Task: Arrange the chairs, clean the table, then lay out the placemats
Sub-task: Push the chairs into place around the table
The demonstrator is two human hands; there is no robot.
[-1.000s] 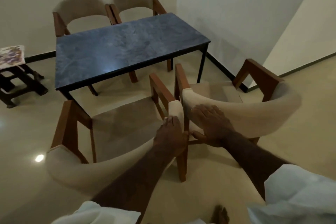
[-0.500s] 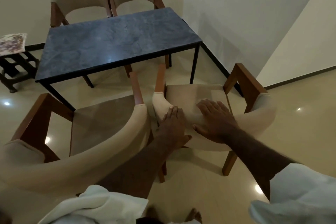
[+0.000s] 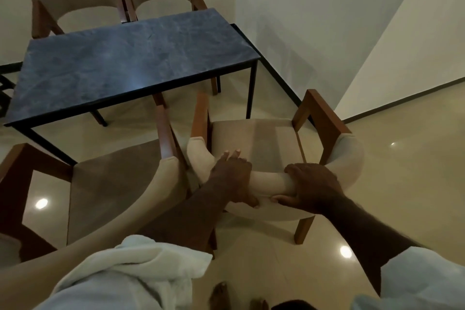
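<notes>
Two-handed hold on the right-hand chair [image 3: 254, 141], which stands on the glossy floor [image 3: 390, 184] at the near side of the dark desk [image 3: 125, 58], not yet tucked under. Its arm is close beside the neighbouring chair [image 3: 113, 184]; whether the two touch cannot be told. The left hand [image 3: 231, 178] and right hand [image 3: 312, 189] grip the padded back rail [image 3: 266, 181] a little apart, fingers [image 3: 232, 157] curled over the top and thumbs pressed underneath. The timber frame looks rigid and probably fairly heavy, so a push or drag seems likelier than a lift, and the polished floor should let the legs slide. The upholstery will give slightly but offers friction. The rail, held either side of centre, is the sensible purchase; the wooden arms [image 3: 324, 118] are a firmer alternative.
</notes>
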